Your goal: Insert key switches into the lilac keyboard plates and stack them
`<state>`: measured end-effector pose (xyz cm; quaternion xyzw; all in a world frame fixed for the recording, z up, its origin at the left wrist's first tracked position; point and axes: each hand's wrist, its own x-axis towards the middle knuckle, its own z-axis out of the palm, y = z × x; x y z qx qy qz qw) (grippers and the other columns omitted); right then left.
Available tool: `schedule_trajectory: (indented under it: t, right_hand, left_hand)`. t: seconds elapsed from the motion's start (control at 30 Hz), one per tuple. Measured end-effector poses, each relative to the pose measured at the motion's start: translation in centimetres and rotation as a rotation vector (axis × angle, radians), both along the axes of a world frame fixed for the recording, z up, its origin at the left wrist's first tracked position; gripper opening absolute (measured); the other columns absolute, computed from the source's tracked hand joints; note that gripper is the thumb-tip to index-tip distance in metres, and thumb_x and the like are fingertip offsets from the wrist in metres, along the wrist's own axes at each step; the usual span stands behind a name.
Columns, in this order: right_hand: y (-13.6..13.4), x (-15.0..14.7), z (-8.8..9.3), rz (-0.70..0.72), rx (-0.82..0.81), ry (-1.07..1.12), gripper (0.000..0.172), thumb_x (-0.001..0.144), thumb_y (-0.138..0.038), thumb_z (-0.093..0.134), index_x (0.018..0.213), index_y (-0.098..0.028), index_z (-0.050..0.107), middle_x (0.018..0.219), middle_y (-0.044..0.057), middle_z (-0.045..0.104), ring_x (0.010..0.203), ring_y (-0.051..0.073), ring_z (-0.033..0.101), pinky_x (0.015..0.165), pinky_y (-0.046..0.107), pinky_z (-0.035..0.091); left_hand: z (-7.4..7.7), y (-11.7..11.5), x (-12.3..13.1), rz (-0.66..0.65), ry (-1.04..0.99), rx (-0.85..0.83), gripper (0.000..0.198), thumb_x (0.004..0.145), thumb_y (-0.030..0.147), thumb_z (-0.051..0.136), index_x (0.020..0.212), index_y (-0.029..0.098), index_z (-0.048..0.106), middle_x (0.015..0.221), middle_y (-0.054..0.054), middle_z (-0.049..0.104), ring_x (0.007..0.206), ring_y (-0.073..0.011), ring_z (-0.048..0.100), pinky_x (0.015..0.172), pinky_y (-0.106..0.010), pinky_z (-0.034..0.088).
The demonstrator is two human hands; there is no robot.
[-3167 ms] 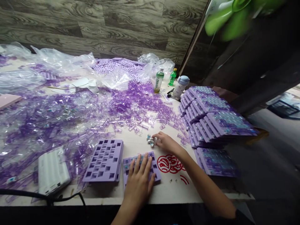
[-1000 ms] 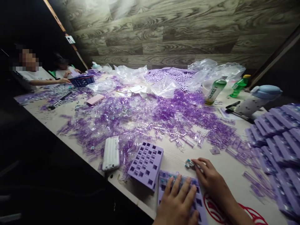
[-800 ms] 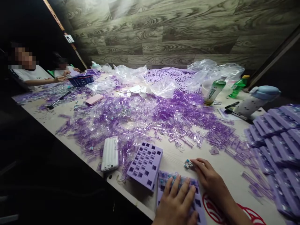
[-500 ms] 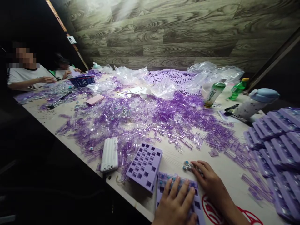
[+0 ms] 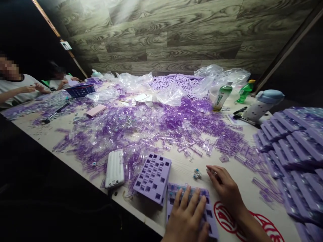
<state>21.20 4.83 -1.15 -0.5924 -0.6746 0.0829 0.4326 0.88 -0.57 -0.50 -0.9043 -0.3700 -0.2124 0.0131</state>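
My left hand [image 5: 188, 211] lies palm down with spread fingers on a purple plastic panel [image 5: 210, 222] with square openings. Clear purple pieces with bluish parts line the panel's far edge; my palm hides much of the rest. Just right of the panel, my right hand [image 5: 225, 188] is lifted with curled fingers, thumb and forefinger close together. Whatever they pinch is too small and hidden to name. A small cluster of white and blue parts [image 5: 197, 173] rests on the table, a little left of those fingertips. Another purple panel [image 5: 152, 178], full of square holes, sits left of my left hand.
Loose clear purple pieces [image 5: 174, 124] cover the table's middle. Stacked purple panels [image 5: 297, 144] rise at right. Farther back stand a green-labelled bottle [image 5: 222, 97], a green bottle [image 5: 244, 92] and a blue-lidded flask [image 5: 263, 106]. A white power bank [image 5: 114, 168] lies near the front edge. Two people sit far left.
My right hand has drawn away from the small cluster, which now lies apart on the table. My left hand stays on the panel. The view has turned slightly right.
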Motion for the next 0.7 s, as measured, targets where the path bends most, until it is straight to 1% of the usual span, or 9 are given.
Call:
schedule_trajectory:
  t: [0.13, 0.47, 0.6, 0.7]
  right_hand:
    - [0.01, 0.02, 0.02, -0.016, 0.011, -0.008, 0.026, 0.090, -0.040, 0.044, 0.101, -0.022, 0.059, 0.100, 0.008, 0.056, 0.092, 0.022, 0.056, 0.077, 0.034, 0.050]
    - [-0.13, 0.02, -0.22, -0.018, -0.003, -0.026, 0.025, 0.089, -0.038, 0.048, 0.101, -0.021, 0.062, 0.101, 0.007, 0.052, 0.085, 0.019, 0.057, 0.067, 0.029, 0.051]
    - [-0.07, 0.05, -0.26, -0.021, 0.003, -0.022, 0.025, 0.089, -0.037, 0.048, 0.102, -0.021, 0.062, 0.101, 0.007, 0.052, 0.087, 0.019, 0.056, 0.068, 0.030, 0.051]
    - [-0.08, 0.08, -0.23, -0.007, -0.003, -0.007, 0.024, 0.090, -0.037, 0.048, 0.102, -0.021, 0.062, 0.101, 0.007, 0.051, 0.088, 0.019, 0.056, 0.068, 0.029, 0.052]
  left_hand:
    - [-0.17, -0.01, -0.03, 0.005, 0.000, 0.004, 0.060, 0.087, 0.050, 0.036, 0.139, 0.022, 0.027, 0.146, 0.000, 0.026, 0.130, -0.0251, 0.031, 0.103, -0.040, 0.030]
    - [0.48, -0.14, -0.10, 0.012, 0.004, -0.026, 0.058, 0.088, 0.049, 0.034, 0.140, 0.022, 0.026, 0.146, 0.001, 0.025, 0.132, -0.0240, 0.027, 0.103, -0.040, 0.028]
    - [0.48, -0.11, -0.14, 0.008, 0.015, -0.033, 0.058, 0.088, 0.049, 0.033, 0.140, 0.023, 0.025, 0.146, 0.001, 0.025, 0.132, -0.0238, 0.028, 0.103, -0.039, 0.028]
    - [0.17, -0.05, -0.11, 0.003, 0.012, -0.021, 0.060, 0.087, 0.050, 0.035, 0.140, 0.022, 0.026, 0.146, 0.000, 0.026, 0.131, -0.0247, 0.030, 0.103, -0.040, 0.029]
